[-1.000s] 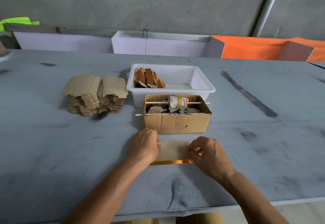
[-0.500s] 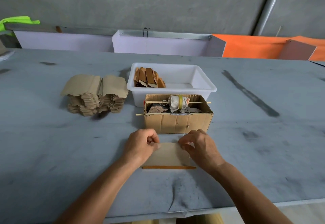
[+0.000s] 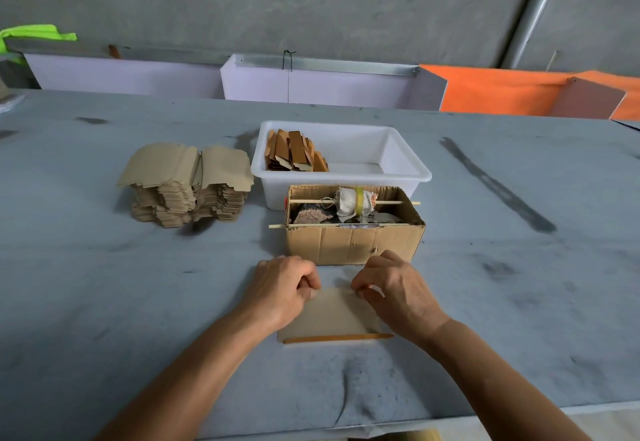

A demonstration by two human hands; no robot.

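A flat tan cardboard piece with an orange-gold near edge lies on the grey table in front of me. My left hand pinches its far left corner with curled fingers. My right hand pinches its far right edge, fingers curled over the card. Both hands sit just in front of a brown cardboard box. Parts of the card's sides are hidden under my hands.
The brown box holds a stick with a cloth bundle wound on it. Behind it stands a white plastic tub with folded brown pieces. A stack of flat cardboard blanks sits to the left. The table's front edge is near me.
The card has been folded or flipped toward me; its gold edge now lies lower. Both hands moved from the card's sides up to its far edge.
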